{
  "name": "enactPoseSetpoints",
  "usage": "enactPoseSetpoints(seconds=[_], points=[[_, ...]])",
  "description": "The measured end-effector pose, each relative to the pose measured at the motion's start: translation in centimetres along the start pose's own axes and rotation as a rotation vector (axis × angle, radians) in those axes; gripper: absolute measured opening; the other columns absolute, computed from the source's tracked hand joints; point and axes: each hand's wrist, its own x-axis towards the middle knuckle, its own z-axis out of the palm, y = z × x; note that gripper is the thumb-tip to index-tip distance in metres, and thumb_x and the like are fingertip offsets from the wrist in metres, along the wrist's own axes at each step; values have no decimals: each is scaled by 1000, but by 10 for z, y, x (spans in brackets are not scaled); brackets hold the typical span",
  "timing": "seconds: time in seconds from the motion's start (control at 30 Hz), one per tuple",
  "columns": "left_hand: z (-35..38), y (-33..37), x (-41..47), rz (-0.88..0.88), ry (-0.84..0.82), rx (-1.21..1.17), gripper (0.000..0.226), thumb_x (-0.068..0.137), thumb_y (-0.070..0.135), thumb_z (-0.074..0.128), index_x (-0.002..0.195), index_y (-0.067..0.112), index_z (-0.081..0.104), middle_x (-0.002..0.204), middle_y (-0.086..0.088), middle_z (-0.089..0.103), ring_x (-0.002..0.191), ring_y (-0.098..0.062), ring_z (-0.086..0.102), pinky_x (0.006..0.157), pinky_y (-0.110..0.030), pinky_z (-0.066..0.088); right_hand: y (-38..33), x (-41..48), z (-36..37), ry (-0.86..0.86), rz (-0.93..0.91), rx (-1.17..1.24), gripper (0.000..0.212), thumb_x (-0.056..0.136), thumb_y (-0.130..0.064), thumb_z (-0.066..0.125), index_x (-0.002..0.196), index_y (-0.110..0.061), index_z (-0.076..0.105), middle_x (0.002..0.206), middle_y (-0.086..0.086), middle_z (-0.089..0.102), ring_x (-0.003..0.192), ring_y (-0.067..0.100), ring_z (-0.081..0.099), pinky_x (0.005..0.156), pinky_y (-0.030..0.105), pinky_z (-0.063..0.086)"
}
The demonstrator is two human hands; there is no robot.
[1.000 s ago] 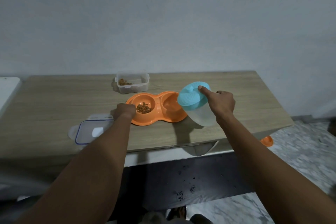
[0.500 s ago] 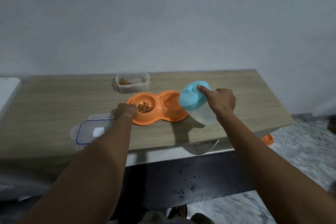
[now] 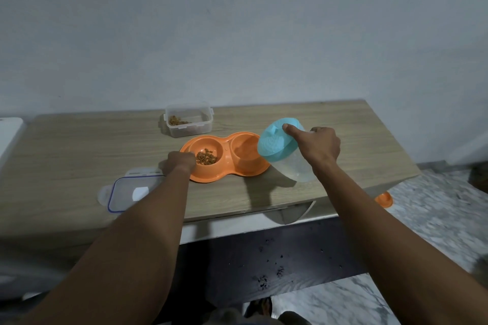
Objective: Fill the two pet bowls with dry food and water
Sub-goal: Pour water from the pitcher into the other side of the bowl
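Observation:
An orange double pet bowl (image 3: pixel 224 173) sits mid-table. Its left well holds brown dry food (image 3: pixel 206 158); the right well (image 3: pixel 244 152) looks wet, though I cannot tell how much water it holds. My right hand (image 3: pixel 318 146) grips a clear water jug (image 3: pixel 293 166) with a turquoise lid (image 3: pixel 274 144), tilted toward the right well, my index finger pressed on the lid. My left hand (image 3: pixel 179 163) rests fisted against the bowl's left rim, steadying it.
A clear food container (image 3: pixel 188 120) with some kibble stands behind the bowl. Its blue-rimmed lid (image 3: pixel 132 191) lies at front left. The wooden table (image 3: pixel 79 150) ends near my right arm; an orange object (image 3: pixel 384 199) lies on the marble floor beyond.
The jug has stayed tilted over the right well, shifting only slightly. My left hand has kept its place at the bowl's rim.

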Motion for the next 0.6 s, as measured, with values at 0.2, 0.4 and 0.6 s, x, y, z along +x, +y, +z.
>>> enactPoseSetpoints(seconds=[0.2,0.4,0.6], points=[[0,-2,4,4,12,16,48,88,39,64,122,5,62,130,-21,59,113,-35,60,76,-38,45,1,-2,-1,2,-5,13,68,64,-70,79,81,-5,71,72,-1,62,88,29,69,85,49,56],[3,-2,7,3,11,22,49,90,37,64,124,4,60,131,-22,58,114,-35,60,77,-38,45,-1,-3,-4,12,-19,-8,60,70,-64,81,64,-10,56,63,-4,55,77,23,62,86,47,55],[3,-2,8,7,7,19,48,89,36,63,123,3,63,127,-22,61,116,-35,58,80,-38,47,-1,-2,-2,14,15,12,70,64,-71,79,88,-5,72,83,1,66,91,28,68,90,49,56]])
